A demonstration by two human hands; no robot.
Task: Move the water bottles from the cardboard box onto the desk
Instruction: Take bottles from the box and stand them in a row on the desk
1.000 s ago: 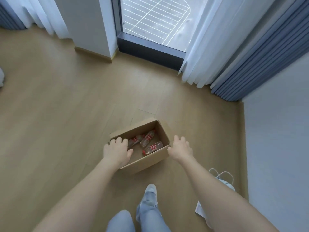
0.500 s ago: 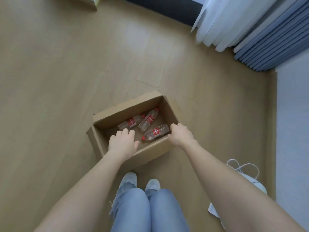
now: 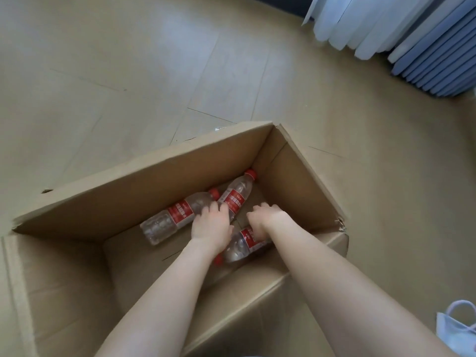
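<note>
In the head view the cardboard box (image 3: pixel 154 186) sits on the floor (image 3: pixel 128 73), and we count three water bottles lying on its bottom. None is out yet. The left bottle (image 3: pixel 170 217) lies along the far wall, the middle bottle (image 3: pixel 238 194) points its red cap into the far right corner, and the near bottle (image 3: pixel 244 244) lies by the near wall. Our right hand (image 3: pixel 265 219) curls round the near bottle. Our left hand (image 3: pixel 211 225) rests on the middle bottle's lower end and touches the left bottle too — whether it grips we cannot tell. No surface shows, so we judge the task barely begun — all three bottles are left to lift and carry.
</note>
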